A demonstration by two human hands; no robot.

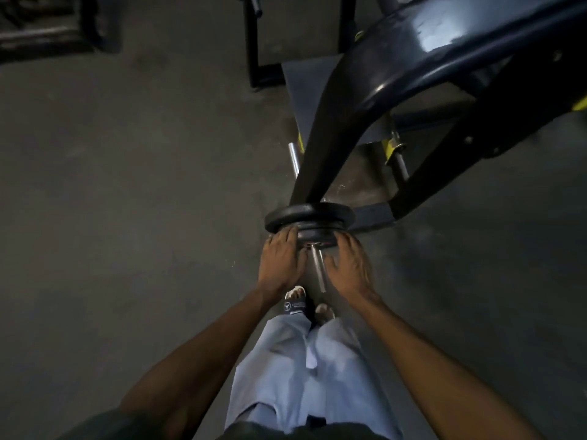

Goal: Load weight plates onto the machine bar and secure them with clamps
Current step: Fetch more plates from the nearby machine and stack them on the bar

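**Both hands on the small plate, bar end bare**

Looking straight down here: the short, shiny steel machine bar (318, 268) juts toward the person from the foot of the curved black steel machine arm (374, 100), and two plates are threaded on it; the large black round weight plate (305, 214) sits hard against the arm, and the smaller black round weight plate (314, 237) lies flush against its near face. The left hand (281, 265) is pressed flat on the left side of the smaller plate, fingers spread and reaching its rim, fingertips touching the edge of the big plate behind; the right hand (347, 268) mirrors it on the right side, fingers wide and curved over the plate's edge; neither hand is closed round anything, both are simply laid open on the plate. Between the two hands the near length of the bar shows bare metal. Below, pale grey-blue trousers (305, 369) and a dark sandal (293, 304) stand on the dull grey concrete floor (127, 201); beyond the arm, a second bare steel peg (293, 158) and yellow fittings (392, 147) on the machine frame, blurred and dim.
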